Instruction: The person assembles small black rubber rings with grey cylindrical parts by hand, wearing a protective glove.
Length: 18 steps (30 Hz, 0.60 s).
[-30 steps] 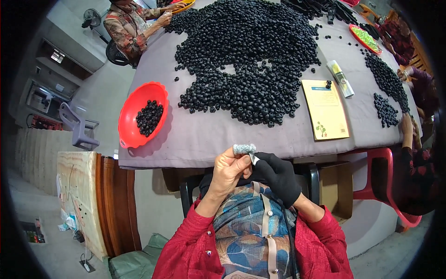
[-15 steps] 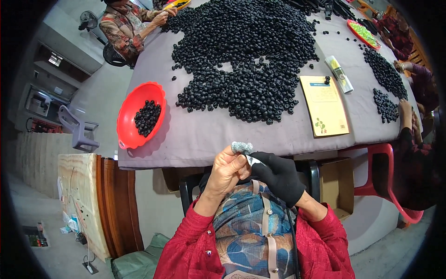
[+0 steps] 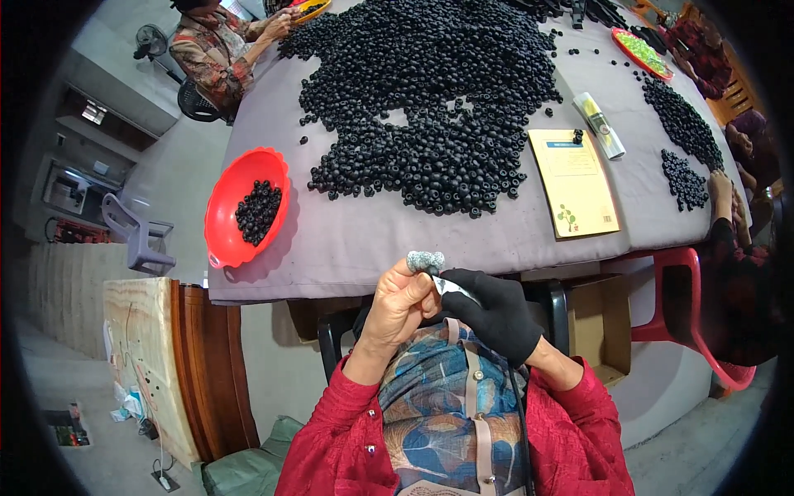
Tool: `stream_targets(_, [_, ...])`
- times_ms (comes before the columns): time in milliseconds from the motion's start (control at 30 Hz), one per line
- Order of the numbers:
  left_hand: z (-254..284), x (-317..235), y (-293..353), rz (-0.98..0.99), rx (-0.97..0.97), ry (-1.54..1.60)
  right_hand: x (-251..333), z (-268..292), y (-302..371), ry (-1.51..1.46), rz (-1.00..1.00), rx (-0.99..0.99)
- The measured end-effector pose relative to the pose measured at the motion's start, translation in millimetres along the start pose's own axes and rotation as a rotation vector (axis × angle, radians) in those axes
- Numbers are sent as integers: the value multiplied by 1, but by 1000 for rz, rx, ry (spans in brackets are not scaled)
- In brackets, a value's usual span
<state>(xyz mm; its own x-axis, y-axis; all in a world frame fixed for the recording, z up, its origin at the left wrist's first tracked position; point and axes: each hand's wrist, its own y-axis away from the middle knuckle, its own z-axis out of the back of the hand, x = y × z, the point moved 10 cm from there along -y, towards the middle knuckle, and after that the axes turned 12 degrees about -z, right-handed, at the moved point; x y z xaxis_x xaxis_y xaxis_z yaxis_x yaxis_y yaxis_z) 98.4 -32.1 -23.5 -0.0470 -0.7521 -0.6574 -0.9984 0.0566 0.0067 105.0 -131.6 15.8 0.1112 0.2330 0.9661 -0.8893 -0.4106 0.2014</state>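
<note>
My left hand [image 3: 401,304] is bare apart from a grey knitted finger sleeve [image 3: 425,261] on one finger. Its fingers pinch a small black piece [image 3: 432,271], mostly hidden. My right hand [image 3: 498,316], in a black glove, closes round a small pale, pointed, blade-like tool [image 3: 452,288] whose tip meets the left fingertips. Both hands are together just off the table's near edge. Beyond them spreads a big heap of small black ring-shaped parts [image 3: 430,178]. To the left, a red scalloped bowl [image 3: 219,219] holds more black parts [image 3: 259,213].
A yellow booklet [image 3: 579,194] and a clear-wrapped packet [image 3: 600,126] lie right of the heap on the grey tablecloth [image 3: 347,236]. Other people [image 3: 217,58] work at the far left and right. A red chair [image 3: 680,298] and an open cardboard box [image 3: 602,322] stand at the right.
The view has shifted slightly. The pale tool's tip has moved a little away from the left fingertips, and a dark bit now shows beneath the finger sleeve.
</note>
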Motion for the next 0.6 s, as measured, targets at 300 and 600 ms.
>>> stream_targets(300, [6,4,1,13,-72,4,2,0,-1,-54,-34,28])
stream_targets(600, [6,4,1,-3,-56,-26,-3,0,-2,-126,-58,25])
